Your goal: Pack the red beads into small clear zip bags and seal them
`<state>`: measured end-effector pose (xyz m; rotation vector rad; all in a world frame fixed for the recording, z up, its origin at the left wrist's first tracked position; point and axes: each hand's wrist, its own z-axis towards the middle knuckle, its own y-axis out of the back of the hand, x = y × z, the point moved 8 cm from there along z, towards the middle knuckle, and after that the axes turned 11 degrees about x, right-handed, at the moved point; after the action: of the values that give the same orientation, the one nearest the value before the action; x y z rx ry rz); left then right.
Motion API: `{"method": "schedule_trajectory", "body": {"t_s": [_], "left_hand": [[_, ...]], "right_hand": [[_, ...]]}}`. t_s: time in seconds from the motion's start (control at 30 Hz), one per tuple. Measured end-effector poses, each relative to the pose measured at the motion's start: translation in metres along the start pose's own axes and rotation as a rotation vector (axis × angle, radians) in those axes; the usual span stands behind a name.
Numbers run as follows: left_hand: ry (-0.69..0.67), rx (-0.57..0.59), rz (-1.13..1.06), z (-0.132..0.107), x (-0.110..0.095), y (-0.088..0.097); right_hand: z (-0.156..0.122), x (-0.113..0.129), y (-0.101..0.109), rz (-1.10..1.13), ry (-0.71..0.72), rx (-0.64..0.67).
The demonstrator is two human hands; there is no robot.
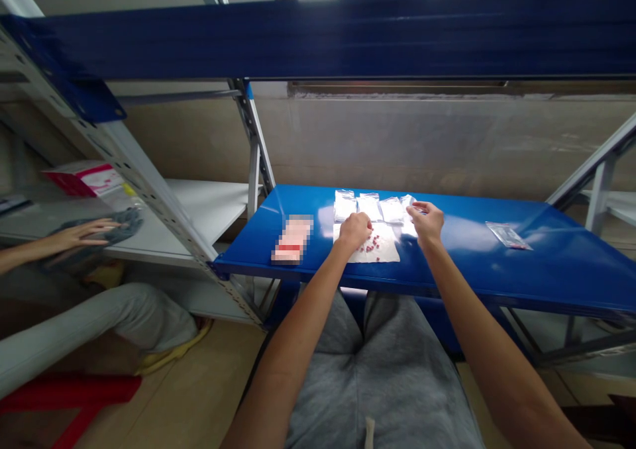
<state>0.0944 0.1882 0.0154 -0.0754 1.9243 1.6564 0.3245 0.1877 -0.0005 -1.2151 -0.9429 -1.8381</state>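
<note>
My left hand is closed in a pinch over a white paper sheet; whatever its fingertips hold is hidden. Small dark-red pieces lie scattered on that sheet, beside the fingers. At its right, my right hand has thumb and fingers closed on the edge of a silver packet. Several similar silver packets, such as the leftmost packet, lie in a row behind the sheet, on the blue shelf.
A blurred-out pinkish rectangular item lies left on the shelf, and a clear plastic bag at the right. A blue beam crosses overhead. Left of the metal upright, another person's hand rests on grey cloth.
</note>
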Motion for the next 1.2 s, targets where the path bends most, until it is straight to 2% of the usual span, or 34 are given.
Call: {"method": "schedule_trajectory", "body": {"t_s": [0.17, 0.33, 0.53, 0.7, 0.8, 0.87, 0.93, 1.0, 1.1, 1.2], "left_hand": [[-0.075, -0.056, -0.023, 0.006, -0.004, 0.007], [-0.16, -0.133, -0.017, 0.024, -0.024, 0.014], [-0.149, -0.144, 0.04, 0.045, -0.046, -0.002], [-0.113, -0.13, 0.088, 0.053, -0.048, -0.017], [-0.105, -0.136, 0.108, 0.053, -0.048, -0.019], [-0.111, -0.145, 0.113, 0.052, -0.049, -0.018], [-0.128, -0.154, 0.108, 0.049, -0.051, -0.016], [-0.156, -0.167, 0.095, 0.044, -0.056, -0.014], [-0.226, -0.209, 0.035, 0.036, -0.073, -0.013], [-0.331, -0.214, -0.066, 0.023, -0.1, -0.021]], "right_hand": [[0.013, 0.008, -0.021, -0.101, 0.019, 0.042], [0.02, 0.012, -0.035, -0.22, 0.072, 0.089], [0.018, 0.006, -0.049, -0.446, 0.147, 0.132], [0.012, 0.001, -0.05, -0.544, 0.191, 0.117], [0.007, 0.006, -0.053, -0.586, 0.283, 0.167], [0.005, 0.01, -0.048, -0.612, 0.356, 0.188], [0.004, 0.013, -0.03, -0.652, 0.395, 0.178], [0.007, 0.009, 0.002, -0.728, 0.375, 0.143], [0.014, -0.009, 0.074, -0.908, 0.225, 0.054], [0.02, -0.038, 0.152, -1.086, -0.037, -0.036]]}}
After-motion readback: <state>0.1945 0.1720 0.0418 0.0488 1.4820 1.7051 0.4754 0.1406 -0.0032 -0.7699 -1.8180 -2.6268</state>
